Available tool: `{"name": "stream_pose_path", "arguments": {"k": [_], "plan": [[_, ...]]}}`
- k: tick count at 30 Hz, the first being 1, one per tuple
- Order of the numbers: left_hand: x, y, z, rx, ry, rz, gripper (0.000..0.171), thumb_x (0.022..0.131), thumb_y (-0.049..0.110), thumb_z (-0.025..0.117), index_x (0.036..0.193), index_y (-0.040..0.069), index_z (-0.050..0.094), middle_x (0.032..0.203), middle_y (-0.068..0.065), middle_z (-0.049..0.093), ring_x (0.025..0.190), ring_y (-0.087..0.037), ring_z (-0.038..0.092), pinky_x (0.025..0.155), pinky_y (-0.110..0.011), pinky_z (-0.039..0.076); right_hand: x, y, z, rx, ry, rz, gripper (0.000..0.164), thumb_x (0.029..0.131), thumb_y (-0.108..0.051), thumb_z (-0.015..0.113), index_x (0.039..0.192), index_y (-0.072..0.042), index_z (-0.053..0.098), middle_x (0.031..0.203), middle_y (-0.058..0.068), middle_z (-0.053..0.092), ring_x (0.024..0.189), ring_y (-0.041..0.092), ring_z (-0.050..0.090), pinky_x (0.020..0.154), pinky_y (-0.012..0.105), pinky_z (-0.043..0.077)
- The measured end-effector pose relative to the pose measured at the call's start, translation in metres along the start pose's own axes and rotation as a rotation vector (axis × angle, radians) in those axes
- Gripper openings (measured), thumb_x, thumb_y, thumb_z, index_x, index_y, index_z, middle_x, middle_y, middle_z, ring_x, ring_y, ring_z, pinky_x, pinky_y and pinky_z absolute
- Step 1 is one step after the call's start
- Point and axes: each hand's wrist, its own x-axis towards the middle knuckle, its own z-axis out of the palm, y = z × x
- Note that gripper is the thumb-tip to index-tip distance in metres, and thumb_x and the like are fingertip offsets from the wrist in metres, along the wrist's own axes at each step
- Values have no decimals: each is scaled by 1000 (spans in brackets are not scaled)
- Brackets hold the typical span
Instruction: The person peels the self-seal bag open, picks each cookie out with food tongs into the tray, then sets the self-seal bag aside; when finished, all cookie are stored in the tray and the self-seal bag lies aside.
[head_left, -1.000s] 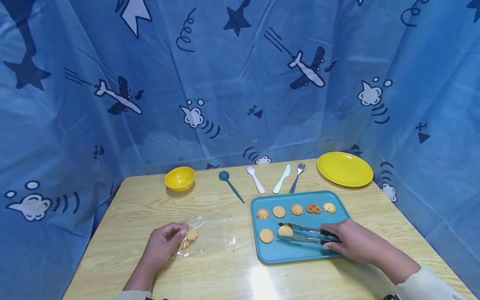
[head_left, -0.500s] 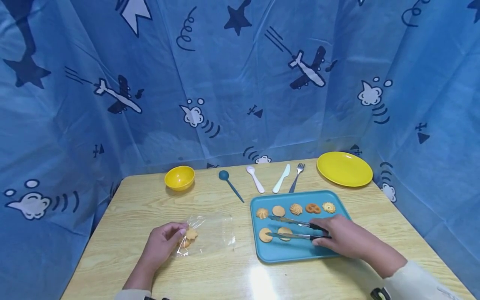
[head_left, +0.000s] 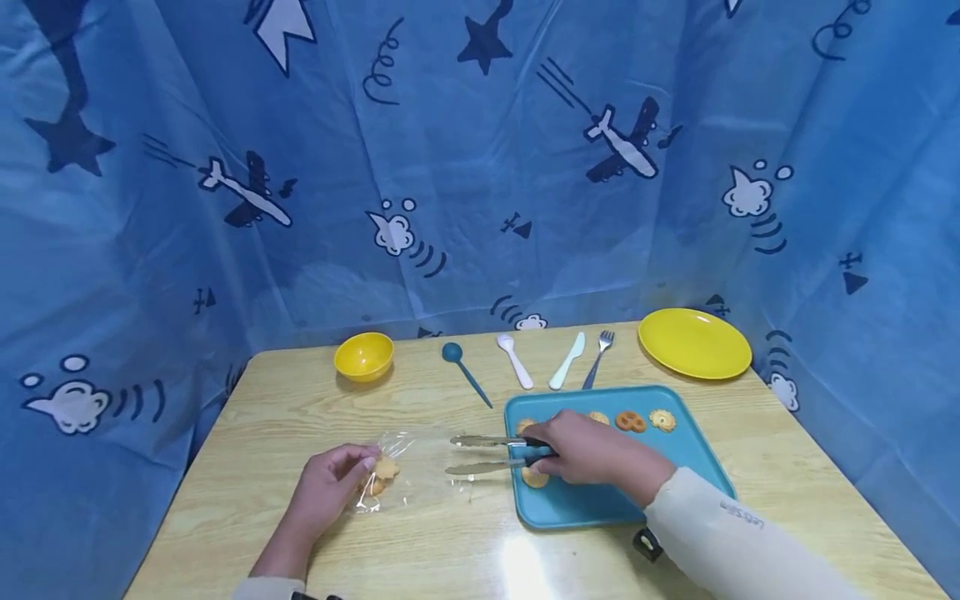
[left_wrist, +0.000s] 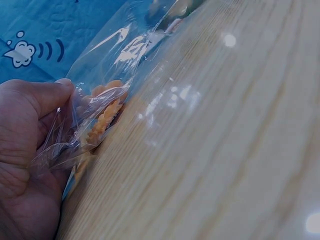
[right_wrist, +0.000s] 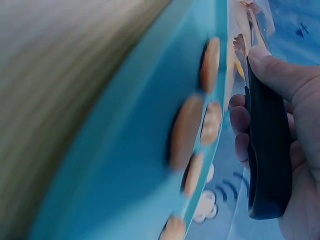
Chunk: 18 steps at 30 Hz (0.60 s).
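Note:
A clear plastic bag (head_left: 431, 483) lies on the table, its left end pinched between the thumb and fingers of my left hand (head_left: 322, 487). Several cookies (head_left: 386, 468) sit inside near that hand; the left wrist view shows a scalloped cookie (left_wrist: 104, 120) through the film. My right hand (head_left: 600, 450) grips metal tongs (head_left: 487, 441) by their black handle (right_wrist: 270, 150). The tongs' arms are spread with nothing seen between them, their tips over the bag's right end; whether they are inside it I cannot tell. Beneath the right hand is a blue tray (head_left: 585, 508) with several cookies, some hidden.
At the back stand a yellow bowl (head_left: 363, 358) and a yellow plate (head_left: 693, 343). Between them lie a dark teal spoon (head_left: 452, 353), a pale pink spoon (head_left: 516, 362), a light green knife (head_left: 567, 362) and a fork (head_left: 599, 358). A blue printed curtain (head_left: 450, 167) surrounds the table.
My right hand has carried the tongs left, from around a round cookie on the tray to the bag's right end. The cookie was left on the tray. My left hand keeps its hold.

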Motion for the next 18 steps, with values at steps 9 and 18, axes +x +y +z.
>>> {"name": "stream_pose_path", "arguments": {"k": [9,18], "plan": [[-2,4,-1,19,8,0,21,96,40,70,108,23,73,124,7,73,127,-19,63,115,-46,46,54,-26,12,-1,-58,-102,25,97,-40,71,111,-20,65,70,-9,54,57,5,47,53,24,41],[-5,6,-1,9,-9,8,24,95,42,70,107,21,74,123,8,73,125,-16,63,112,-37,49,76,-41,21,-27,-74,-159,20,97,-41,71,102,-23,62,70,-11,54,59,3,50,58,22,45]]}}
